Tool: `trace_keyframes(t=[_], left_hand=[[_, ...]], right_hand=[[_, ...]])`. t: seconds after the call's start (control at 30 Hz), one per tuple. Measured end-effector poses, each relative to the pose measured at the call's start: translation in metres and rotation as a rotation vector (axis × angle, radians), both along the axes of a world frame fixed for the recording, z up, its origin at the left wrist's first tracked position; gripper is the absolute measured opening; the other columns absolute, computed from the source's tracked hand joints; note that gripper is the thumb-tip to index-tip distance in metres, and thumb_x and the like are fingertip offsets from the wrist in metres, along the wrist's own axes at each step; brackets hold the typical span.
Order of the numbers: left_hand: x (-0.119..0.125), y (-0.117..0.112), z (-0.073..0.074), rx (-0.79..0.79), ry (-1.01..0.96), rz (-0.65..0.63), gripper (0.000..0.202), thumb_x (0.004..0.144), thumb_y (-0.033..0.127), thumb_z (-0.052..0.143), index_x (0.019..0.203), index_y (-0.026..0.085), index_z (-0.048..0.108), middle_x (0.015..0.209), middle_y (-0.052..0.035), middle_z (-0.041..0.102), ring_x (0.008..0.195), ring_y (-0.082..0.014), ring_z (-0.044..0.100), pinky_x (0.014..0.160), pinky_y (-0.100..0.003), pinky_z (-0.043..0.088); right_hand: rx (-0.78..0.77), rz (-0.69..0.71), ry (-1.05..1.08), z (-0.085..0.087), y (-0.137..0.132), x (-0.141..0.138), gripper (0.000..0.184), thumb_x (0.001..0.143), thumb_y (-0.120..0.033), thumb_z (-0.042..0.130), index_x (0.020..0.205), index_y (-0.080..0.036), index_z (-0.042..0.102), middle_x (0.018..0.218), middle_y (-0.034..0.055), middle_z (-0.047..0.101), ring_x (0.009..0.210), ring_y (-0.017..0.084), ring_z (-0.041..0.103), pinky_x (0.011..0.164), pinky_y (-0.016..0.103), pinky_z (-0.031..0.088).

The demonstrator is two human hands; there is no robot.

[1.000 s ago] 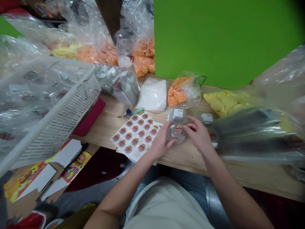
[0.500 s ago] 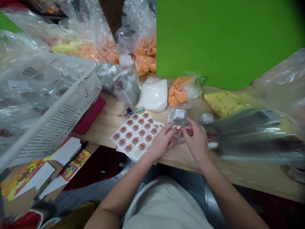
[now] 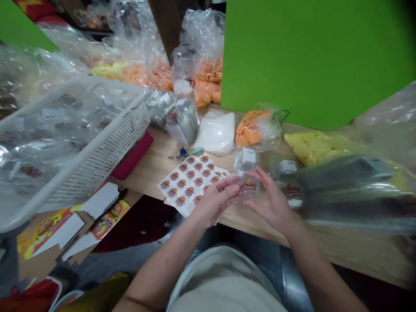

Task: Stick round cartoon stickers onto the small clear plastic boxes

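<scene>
A clear plastic clamshell box (image 3: 249,190) lies at the table's front part, with a burger sticker on its near half and a white label on its far half. My left hand (image 3: 218,198) is at its left edge, fingers closed together on the rim. To the right, my right hand (image 3: 274,201) has thumb and fingers spread apart beside the box. Under and beside my left hand lies a sheet of burger stickers (image 3: 190,180), with another sheet partly beneath it. More clear boxes (image 3: 293,190) with the same sticker stand in a row to the right, partly blurred.
A white basket (image 3: 117,130) full of packed clear boxes stands at left. Behind are stacked clear boxes (image 3: 183,123), white sheets (image 3: 216,132), keys (image 3: 182,152), a bag of orange pieces (image 3: 251,130) and a yellow bag (image 3: 315,147). A green panel (image 3: 312,60) rises behind.
The fingers of my right hand have gone from pinched over the sticker to spread apart. The sticker now lies flat and visible on the box. The view has shifted slightly.
</scene>
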State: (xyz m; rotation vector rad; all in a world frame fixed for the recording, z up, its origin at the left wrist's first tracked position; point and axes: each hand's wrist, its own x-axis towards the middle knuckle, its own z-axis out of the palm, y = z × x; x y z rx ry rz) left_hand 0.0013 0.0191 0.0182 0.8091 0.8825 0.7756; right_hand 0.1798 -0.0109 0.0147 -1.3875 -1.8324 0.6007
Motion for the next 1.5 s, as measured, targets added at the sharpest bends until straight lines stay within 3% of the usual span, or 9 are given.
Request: trace_keyframes(t=[0.1, 0.23, 0.33, 0.47, 0.6, 0.73, 0.87, 1.3, 1.5], left_hand=[[0.018, -0.004, 0.005, -0.015, -0.053, -0.101, 0.031, 0.066, 0.035, 0.071, 0.089, 0.016, 0.061, 0.076, -0.0016, 0.062, 0.065, -0.0102, 0.057, 0.065, -0.024, 0.045], [0.026, -0.009, -0.002, 0.420, 0.323, -0.090, 0.026, 0.072, 0.038, 0.065, 0.088, 0.017, 0.062, 0.074, -0.0009, 0.057, 0.069, -0.0114, 0.054, 0.064, -0.024, 0.044], [-0.006, -0.015, -0.019, 0.645, 0.592, 0.141, 0.020, 0.079, 0.034, 0.058, 0.093, 0.020, 0.060, 0.092, -0.0042, 0.056, 0.085, -0.0150, 0.053, 0.070, -0.026, 0.045], [-0.078, -0.040, -0.060, 0.497, 0.914, 0.660, 0.024, 0.075, 0.034, 0.061, 0.092, 0.019, 0.053, 0.097, -0.0042, 0.050, 0.089, -0.0161, 0.051, 0.073, -0.028, 0.046], [-0.117, -0.079, -0.090, 0.002, 0.796, 0.847, 0.041, 0.070, 0.040, 0.065, 0.100, 0.019, 0.046, 0.094, -0.0034, 0.050, 0.087, -0.0142, 0.053, 0.075, -0.029, 0.045], [-0.115, -0.091, -0.095, -0.334, 0.333, 0.698, 0.044, 0.066, 0.041, 0.069, 0.096, 0.017, 0.047, 0.086, -0.0024, 0.056, 0.076, -0.0111, 0.058, 0.069, -0.025, 0.046], [-0.116, -0.085, -0.092, -0.327, 0.198, 0.645, 0.039, 0.062, 0.036, 0.074, 0.086, 0.015, 0.051, 0.073, 0.0009, 0.058, 0.064, -0.0078, 0.056, 0.067, -0.022, 0.045], [-0.124, -0.076, -0.082, 0.439, 0.866, 0.263, 0.019, 0.082, 0.021, 0.047, 0.094, 0.020, 0.061, 0.086, -0.0050, 0.057, 0.080, -0.0161, 0.052, 0.075, -0.030, 0.043], [-0.122, -0.075, -0.086, 0.455, 0.951, 0.199, 0.022, 0.082, 0.019, 0.046, 0.100, 0.021, 0.058, 0.083, -0.0039, 0.055, 0.078, -0.0164, 0.053, 0.072, -0.029, 0.043]], right_hand=[[-0.013, 0.004, -0.068, 0.009, -0.021, 0.012, 0.079, 0.074, -0.038, 0.064, 0.139, -0.031, 0.019, 0.129, 0.0076, 0.049, 0.117, 0.026, 0.046, 0.100, 0.048, 0.035], [0.014, -0.053, -0.307, 0.006, -0.033, 0.062, 0.064, 0.077, -0.038, 0.059, 0.134, -0.028, 0.032, 0.130, 0.0090, 0.047, 0.118, 0.027, 0.046, 0.098, 0.047, 0.038], [-0.082, -0.098, -0.425, -0.009, -0.030, 0.111, 0.053, 0.081, -0.035, 0.053, 0.131, -0.024, 0.040, 0.131, 0.0101, 0.046, 0.118, 0.027, 0.046, 0.098, 0.047, 0.039], [-0.114, -0.077, -0.506, -0.021, -0.025, 0.134, 0.052, 0.079, -0.030, 0.050, 0.130, -0.021, 0.042, 0.140, 0.0143, 0.034, 0.126, 0.032, 0.037, 0.099, 0.052, 0.036], [0.133, -0.190, -0.414, -0.013, -0.022, 0.065, 0.052, 0.077, -0.023, 0.054, 0.128, -0.025, 0.046, 0.130, 0.0153, 0.046, 0.121, 0.031, 0.042, 0.101, 0.049, 0.034], [0.081, 0.217, -0.126, -0.028, -0.020, -0.064, 0.040, 0.083, -0.015, 0.043, 0.120, -0.028, 0.052, 0.119, 0.0068, 0.057, 0.114, 0.023, 0.050, 0.095, 0.044, 0.044], [-0.005, 0.446, -0.119, -0.068, -0.018, -0.141, 0.037, 0.083, -0.011, 0.040, 0.114, -0.020, 0.056, 0.114, 0.0086, 0.060, 0.117, 0.024, 0.047, 0.098, 0.047, 0.041], [-0.005, 0.442, -0.188, -0.078, 0.009, -0.161, 0.024, 0.087, -0.022, 0.045, 0.104, -0.022, 0.062, 0.092, 0.0075, 0.061, 0.091, 0.020, 0.057, 0.083, 0.036, 0.047], [-0.314, 0.373, 0.140, -0.084, 0.026, -0.148, 0.021, 0.084, -0.030, 0.048, 0.086, -0.021, 0.067, 0.086, 0.0042, 0.064, 0.083, 0.017, 0.059, 0.075, 0.032, 0.049]])
